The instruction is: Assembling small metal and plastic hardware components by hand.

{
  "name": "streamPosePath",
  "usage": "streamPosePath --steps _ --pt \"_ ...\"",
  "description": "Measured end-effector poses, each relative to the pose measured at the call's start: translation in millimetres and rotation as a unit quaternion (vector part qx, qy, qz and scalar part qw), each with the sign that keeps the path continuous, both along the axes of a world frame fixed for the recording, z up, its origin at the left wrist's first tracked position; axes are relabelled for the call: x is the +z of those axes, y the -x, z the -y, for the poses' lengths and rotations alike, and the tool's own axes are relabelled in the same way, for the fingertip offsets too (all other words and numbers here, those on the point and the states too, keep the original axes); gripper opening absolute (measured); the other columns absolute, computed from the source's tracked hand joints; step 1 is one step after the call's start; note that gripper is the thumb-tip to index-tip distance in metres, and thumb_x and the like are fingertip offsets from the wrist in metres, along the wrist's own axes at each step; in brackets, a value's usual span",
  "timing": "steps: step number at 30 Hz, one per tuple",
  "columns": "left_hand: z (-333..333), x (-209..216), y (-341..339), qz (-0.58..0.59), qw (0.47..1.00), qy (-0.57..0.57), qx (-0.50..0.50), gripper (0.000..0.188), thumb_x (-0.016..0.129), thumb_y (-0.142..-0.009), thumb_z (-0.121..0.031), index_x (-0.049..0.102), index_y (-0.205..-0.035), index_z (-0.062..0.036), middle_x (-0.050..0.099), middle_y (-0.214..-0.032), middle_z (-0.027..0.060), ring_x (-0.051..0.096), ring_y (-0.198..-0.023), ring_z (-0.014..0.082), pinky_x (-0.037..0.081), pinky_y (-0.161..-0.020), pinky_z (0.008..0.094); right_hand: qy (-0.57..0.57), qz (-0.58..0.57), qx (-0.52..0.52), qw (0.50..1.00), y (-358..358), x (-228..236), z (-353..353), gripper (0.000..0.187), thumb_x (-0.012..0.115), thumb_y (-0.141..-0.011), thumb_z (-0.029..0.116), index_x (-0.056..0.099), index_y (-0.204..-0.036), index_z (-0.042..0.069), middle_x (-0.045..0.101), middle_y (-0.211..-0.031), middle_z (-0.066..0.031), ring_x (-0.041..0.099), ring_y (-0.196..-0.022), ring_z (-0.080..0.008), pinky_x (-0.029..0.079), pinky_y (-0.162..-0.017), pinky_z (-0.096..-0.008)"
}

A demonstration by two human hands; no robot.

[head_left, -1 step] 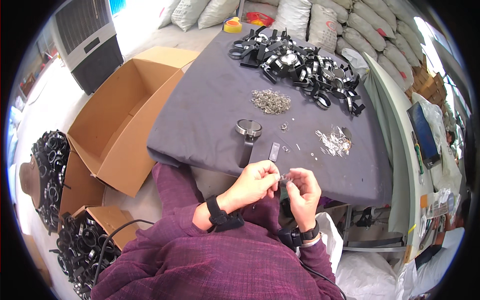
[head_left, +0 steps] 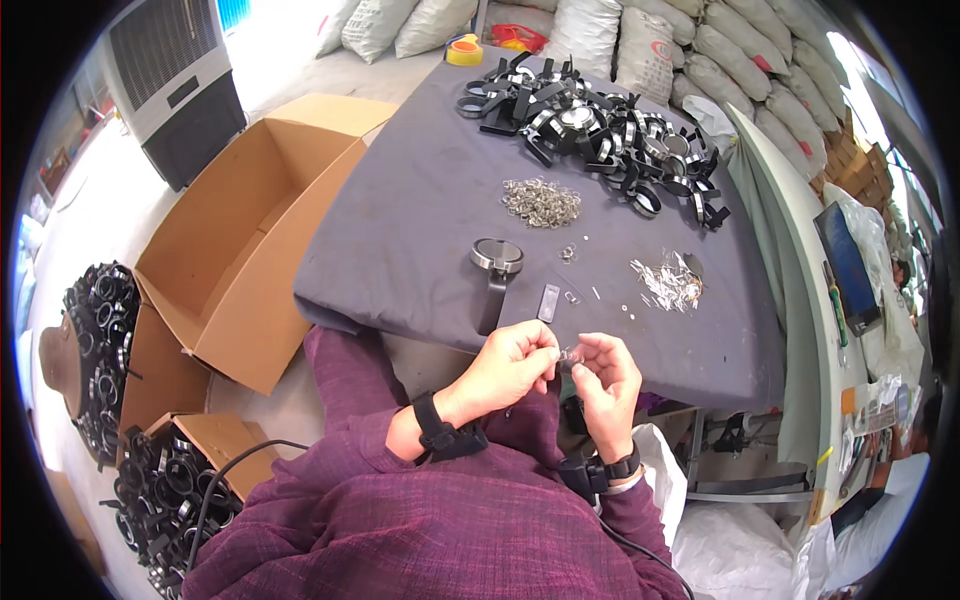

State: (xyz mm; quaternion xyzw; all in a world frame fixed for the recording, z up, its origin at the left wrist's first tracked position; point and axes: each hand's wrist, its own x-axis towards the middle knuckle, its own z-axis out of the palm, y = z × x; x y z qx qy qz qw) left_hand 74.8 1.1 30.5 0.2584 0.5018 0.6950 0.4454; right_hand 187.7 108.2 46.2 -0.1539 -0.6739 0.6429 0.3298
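Close together at the near table edge, both my hands have their fingertips on small, shiny wire-like metal pieces [head_left: 569, 357]. The exact kind of these pieces is too small to make out. My left hand [head_left: 512, 362] is closed in a pinch, thumb against forefinger. Thumb and forefinger of my right hand [head_left: 607, 385] meet at the same pieces, its other fingers curled. Just beyond my hands lies a small dark rectangular bar [head_left: 549, 303]. A round silver-rimmed part with a black band [head_left: 497, 257] stands to its left. A few loose metal bits [head_left: 568, 253] lie farther off.
The grey-covered table [head_left: 400, 220] bears a heap of black-and-silver round parts [head_left: 590, 120], a pile of small metal loops [head_left: 541, 203], slim metal pins [head_left: 668, 285] and yellow tape [head_left: 464, 52]. Cardboard boxes [head_left: 235, 215] stand left, with more black parts [head_left: 165, 490]. A cable [head_left: 212, 485] crosses near my left arm.
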Motion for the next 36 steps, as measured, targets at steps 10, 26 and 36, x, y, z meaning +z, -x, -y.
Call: streamPosePath --steps 10,26,36 --pt "2 0 -4 -0.334 0.935 -0.044 0.114 0.006 0.056 -0.086 -0.005 0.054 -0.084 0.0001 0.056 -0.062 0.0072 0.057 -0.056 0.0115 0.044 -0.051 0.0292 0.061 0.029 0.019 0.998 -5 -5 -4 0.010 0.063 -0.085 0.000 0.058 -0.094 0.000 0.062 -0.083 -0.0027 0.052 -0.064 -0.0031 0.042 -0.054 -0.0172" --pt "3 -8 0 -0.045 0.999 -0.030 0.000 0.013 0.053 -0.091 -0.014 0.053 -0.085 -0.0021 0.053 -0.064 -0.0010 0.049 -0.053 0.0056 0.042 -0.048 0.0208 -0.370 0.012 -0.075 0.926 -5 1 -3 0.015 0.069 -0.076 -0.003 0.060 -0.087 0.000 0.059 -0.077 -0.0081 0.056 -0.061 -0.0153 0.045 -0.054 -0.0256" --pt "4 -4 -1 -0.326 0.940 -0.034 0.091 0.009 0.055 -0.088 -0.009 0.054 -0.084 -0.0007 0.056 -0.065 0.0028 0.052 -0.056 0.0077 0.044 -0.051 0.0238 -0.157 0.099 -0.018 0.983 -6 -10 -6 0.019 0.059 -0.090 0.014 0.058 -0.079 -0.001 0.054 -0.062 -0.0021 0.049 -0.053 -0.0092 0.038 -0.049 -0.0225"
